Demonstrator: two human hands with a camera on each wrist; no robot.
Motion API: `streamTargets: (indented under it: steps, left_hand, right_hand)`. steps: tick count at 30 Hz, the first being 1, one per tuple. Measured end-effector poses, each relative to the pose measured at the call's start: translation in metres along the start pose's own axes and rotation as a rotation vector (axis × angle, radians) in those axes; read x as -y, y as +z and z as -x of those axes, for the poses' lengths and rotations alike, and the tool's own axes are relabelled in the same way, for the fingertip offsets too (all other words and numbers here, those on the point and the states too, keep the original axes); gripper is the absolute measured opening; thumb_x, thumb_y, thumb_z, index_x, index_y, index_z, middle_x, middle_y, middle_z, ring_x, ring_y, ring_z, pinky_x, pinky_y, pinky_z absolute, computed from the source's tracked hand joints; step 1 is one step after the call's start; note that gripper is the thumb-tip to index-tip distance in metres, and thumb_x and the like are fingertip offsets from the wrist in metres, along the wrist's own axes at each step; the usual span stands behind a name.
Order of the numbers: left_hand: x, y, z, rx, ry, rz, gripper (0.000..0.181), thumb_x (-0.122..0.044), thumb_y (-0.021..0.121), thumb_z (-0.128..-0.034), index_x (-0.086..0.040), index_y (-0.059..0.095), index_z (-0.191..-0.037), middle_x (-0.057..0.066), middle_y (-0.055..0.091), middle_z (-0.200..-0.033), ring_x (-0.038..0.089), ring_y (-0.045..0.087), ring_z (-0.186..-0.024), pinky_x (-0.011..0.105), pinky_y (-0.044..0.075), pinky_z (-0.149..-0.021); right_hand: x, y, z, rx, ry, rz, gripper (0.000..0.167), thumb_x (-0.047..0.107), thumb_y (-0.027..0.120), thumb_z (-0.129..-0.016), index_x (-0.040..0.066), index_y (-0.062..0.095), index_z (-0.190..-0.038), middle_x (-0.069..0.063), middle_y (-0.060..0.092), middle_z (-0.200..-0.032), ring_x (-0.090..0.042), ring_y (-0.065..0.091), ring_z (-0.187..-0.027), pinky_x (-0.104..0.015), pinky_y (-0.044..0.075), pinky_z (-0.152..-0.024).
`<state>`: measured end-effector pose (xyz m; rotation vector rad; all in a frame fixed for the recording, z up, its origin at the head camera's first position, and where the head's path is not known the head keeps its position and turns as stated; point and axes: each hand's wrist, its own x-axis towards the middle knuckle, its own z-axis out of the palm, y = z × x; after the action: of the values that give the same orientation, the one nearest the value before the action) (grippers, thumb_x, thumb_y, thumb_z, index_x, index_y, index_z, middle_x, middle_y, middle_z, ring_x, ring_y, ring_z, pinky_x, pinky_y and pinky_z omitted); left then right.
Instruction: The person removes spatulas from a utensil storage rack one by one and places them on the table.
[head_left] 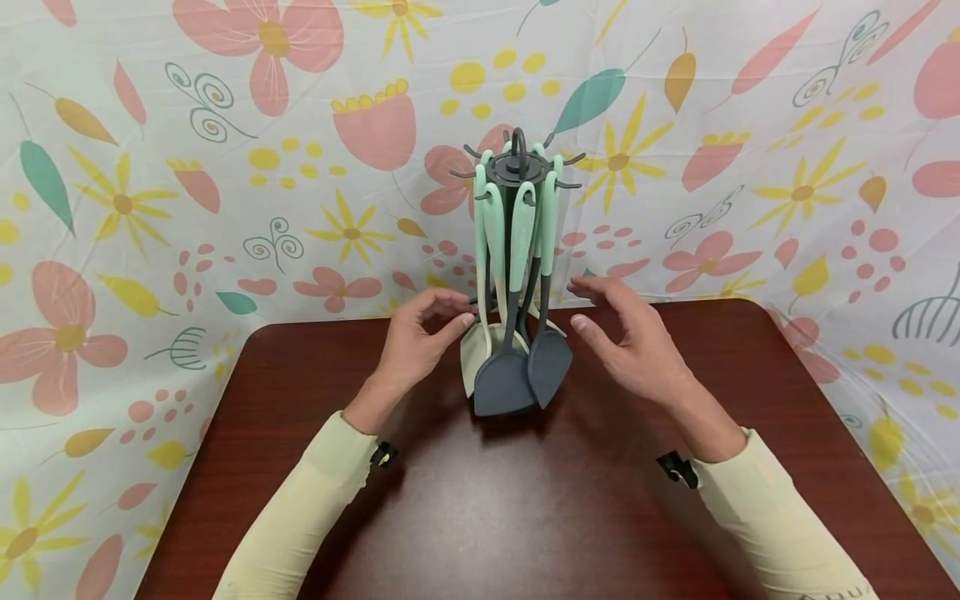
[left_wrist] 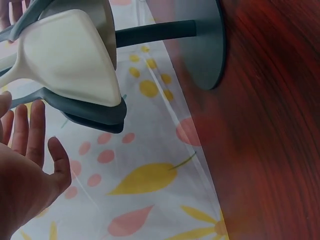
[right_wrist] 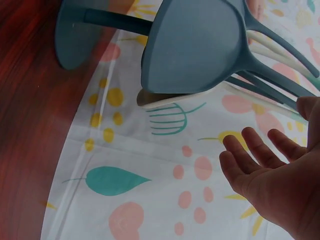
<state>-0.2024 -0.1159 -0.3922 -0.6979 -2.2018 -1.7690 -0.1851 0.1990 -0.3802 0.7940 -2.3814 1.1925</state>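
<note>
Nearer than the fingers, a dark red counter (head_left: 525, 517) gleams between two pale sleeves (head_left: 307, 508). Past them, a left hand (head_left: 415, 340) and a right hand (head_left: 633, 342) flank a loaded rack (head_left: 517, 171), fingers relaxed and gripping nothing; the left's lie beside a cream turner (head_left: 472, 354), contact unclear, the right's just apart from a dark turner (head_left: 551, 367). Between the fingers, a front turner (head_left: 504, 385) hangs by its green handle (head_left: 521, 242), above the upright rack's base (left_wrist: 207, 60). The step appears to be positioning the rack; the next move likely calls for light, even contact from both sides, so nothing swings. Farthest, behind the fingers, a floral cloth (head_left: 420, 50).
</note>
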Motion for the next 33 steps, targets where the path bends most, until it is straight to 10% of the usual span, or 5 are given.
streamTargets:
  steps: [14, 33]
  left_hand:
    - [0.023, 0.004, -0.009, 0.005, 0.046, -0.041, 0.018, -0.012, 0.080, -0.0974, -0.016, 0.081, -0.115, 0.003, 0.080, -0.105, 0.018, 0.074, -0.094, 0.031, 0.057, -0.081]
    - [0.018, 0.015, -0.018, 0.051, 0.039, 0.004, 0.026, -0.013, 0.078, -0.0993, -0.014, 0.079, -0.126, 0.004, 0.080, -0.115, 0.016, 0.076, -0.107, 0.042, 0.060, -0.092]
  right_hand:
    - [0.002, 0.003, -0.002, 0.003, -0.014, 0.002, 0.052, 0.006, 0.072, -0.101, 0.010, 0.056, -0.151, -0.003, 0.061, -0.149, -0.021, 0.058, -0.137, -0.028, 0.042, -0.113]
    - [0.014, 0.011, -0.004, -0.079, -0.088, 0.018, 0.051, 0.002, 0.081, -0.093, 0.007, 0.063, -0.140, -0.006, 0.070, -0.128, -0.022, 0.067, -0.116, -0.026, 0.050, -0.098]
